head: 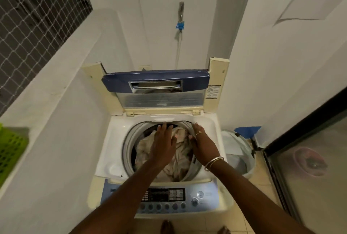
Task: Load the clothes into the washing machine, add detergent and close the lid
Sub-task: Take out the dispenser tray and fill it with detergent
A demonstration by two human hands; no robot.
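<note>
A white top-loading washing machine (208, 126) stands in front of me with its blue-edged lid (155, 81) folded upright at the back. Pale, crumpled clothes (180, 156) fill the drum. My left hand (165, 141) lies flat on the clothes with fingers spread, fingertips near the drum's far rim. My right hand (201, 139) rests on the right side of the pile by the drum's grey ring, fingers apart, a ring on one finger and bangles at the wrist. Neither hand grips anything. No detergent is in view.
The control panel (165, 195) faces me at the machine's front. A white laundry basket (238, 151) stands on the floor to the right, beside a glass door (308, 158). A green crate (11, 149) sits on the left ledge. A tap with a hose (180, 23) hangs on the back wall.
</note>
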